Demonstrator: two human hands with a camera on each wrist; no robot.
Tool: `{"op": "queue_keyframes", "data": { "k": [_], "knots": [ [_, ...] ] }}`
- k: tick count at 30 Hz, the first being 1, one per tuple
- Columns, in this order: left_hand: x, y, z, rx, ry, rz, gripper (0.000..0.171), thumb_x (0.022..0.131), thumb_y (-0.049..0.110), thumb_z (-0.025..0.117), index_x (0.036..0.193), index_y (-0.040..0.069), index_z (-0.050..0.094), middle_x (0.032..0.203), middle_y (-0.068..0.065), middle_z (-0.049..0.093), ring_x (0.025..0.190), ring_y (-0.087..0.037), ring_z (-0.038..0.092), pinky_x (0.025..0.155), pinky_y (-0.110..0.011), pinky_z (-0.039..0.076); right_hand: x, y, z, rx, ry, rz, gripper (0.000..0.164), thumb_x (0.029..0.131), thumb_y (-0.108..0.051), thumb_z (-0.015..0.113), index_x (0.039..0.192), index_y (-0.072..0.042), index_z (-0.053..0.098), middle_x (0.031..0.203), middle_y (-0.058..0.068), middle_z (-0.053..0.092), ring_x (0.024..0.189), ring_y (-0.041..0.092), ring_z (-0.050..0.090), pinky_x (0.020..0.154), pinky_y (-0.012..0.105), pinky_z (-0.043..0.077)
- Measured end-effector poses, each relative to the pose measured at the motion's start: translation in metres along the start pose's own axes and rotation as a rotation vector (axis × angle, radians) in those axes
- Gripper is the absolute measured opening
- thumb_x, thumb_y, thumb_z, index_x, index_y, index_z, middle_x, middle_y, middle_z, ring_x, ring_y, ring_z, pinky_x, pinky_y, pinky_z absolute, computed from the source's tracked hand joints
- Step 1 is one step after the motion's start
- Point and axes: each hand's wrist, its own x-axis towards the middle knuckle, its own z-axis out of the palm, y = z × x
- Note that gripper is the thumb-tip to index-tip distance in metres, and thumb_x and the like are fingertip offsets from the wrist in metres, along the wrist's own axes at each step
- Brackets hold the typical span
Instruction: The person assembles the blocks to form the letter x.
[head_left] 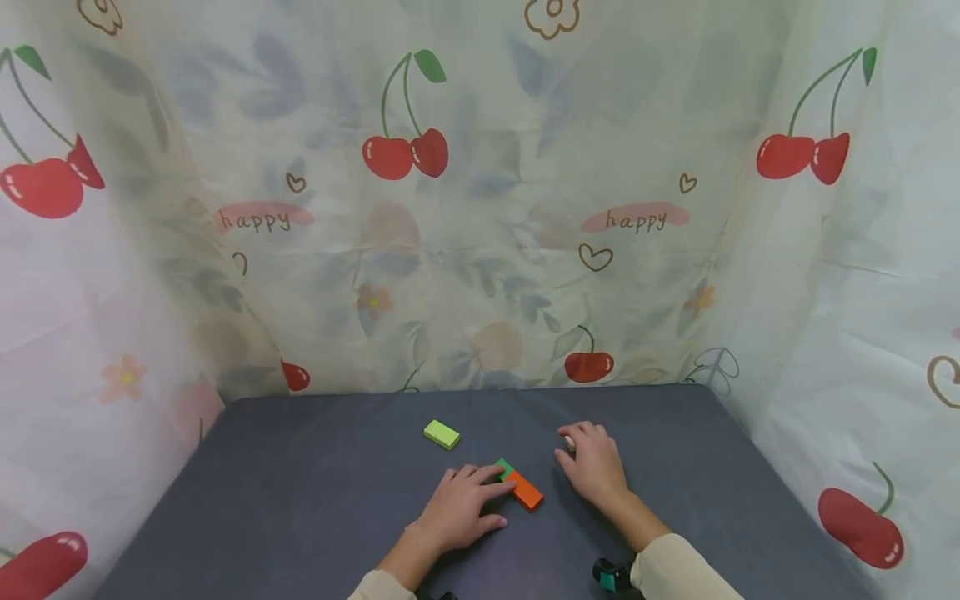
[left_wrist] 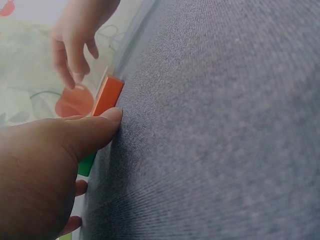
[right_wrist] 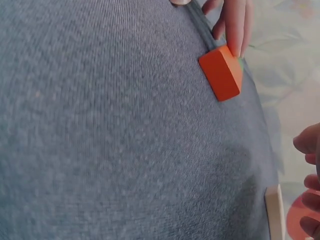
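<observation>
An orange block (head_left: 528,495) lies end to end with a green block (head_left: 502,467) on the dark cloth. My left hand (head_left: 459,510) reaches over them from the left, and its fingertips touch the top of the blocks. Its thumb stands apart, nearer to me. To the right, my right hand (head_left: 597,468) hovers with fingers slightly bent around a pale block (head_left: 570,443), mostly covered in the head view. In the right wrist view this pale block (right_wrist: 274,214) stands on the cloth, with a gap between it and the fingers.
A lime-green block (head_left: 442,434) lies farther back, left of the other blocks. The dark cloth (head_left: 315,483) covers the table. Curtains (head_left: 480,275) printed with cherries hang behind the table and along both sides. A black band (head_left: 617,577) shows by the right sleeve.
</observation>
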Motion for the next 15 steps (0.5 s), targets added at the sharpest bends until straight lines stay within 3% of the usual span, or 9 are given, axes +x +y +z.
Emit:
{"op": "queue_keyframes", "data": {
  "k": [9,15],
  "knots": [
    [0.000,0.001,-0.001,-0.006,-0.020,-0.016,0.056,0.089,0.053,0.064,0.141,0.040,0.051,0.146,0.007,0.045,0.118,-0.020,0.049,0.085,-0.043,0.040,0.000,0.018,0.008,-0.045,-0.038,-0.012,0.048,0.083,-0.027,0.078,0.126,-0.011,0.064,0.130,0.012,0.056,0.120,0.034,0.046,0.094,0.057,0.036],
    [0.000,0.001,-0.002,-0.013,-0.030,-0.021,0.056,0.089,0.054,0.064,0.142,0.041,0.050,0.146,0.008,0.045,0.118,-0.019,0.049,0.086,-0.044,0.040,-0.001,0.028,0.011,-0.094,-0.069,-0.045,0.063,0.080,-0.032,0.080,0.135,-0.013,0.058,0.143,0.016,0.046,0.132,0.040,0.033,0.103,0.063,0.022]
  ]
}}
